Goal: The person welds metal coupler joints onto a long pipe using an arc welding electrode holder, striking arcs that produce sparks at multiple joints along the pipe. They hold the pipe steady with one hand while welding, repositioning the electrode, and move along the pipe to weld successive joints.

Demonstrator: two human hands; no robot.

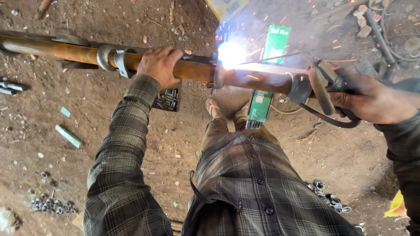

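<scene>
Work takes place over a bare dirt floor (pixel 131 144) strewn with scraps and small metal rings (pixel 52 205). A rusty pipe (pixel 192 70) runs level across the view. The left hand (pixel 159 65) is closed over the pipe beside a metal ring clamp (pixel 111 57). The right hand (pixel 372 98) grips a welding holder (pixel 323 85) — its rod (pixel 271 57) meets the pipe at a bright arc (pixel 231 53), sparks flying. A green box (pixel 262 102) lies on the floor beneath.

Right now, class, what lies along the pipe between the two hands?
In the head view, between the left hand and the right hand on the rusty pipe lies the bright welding arc, throwing sparks.
</scene>
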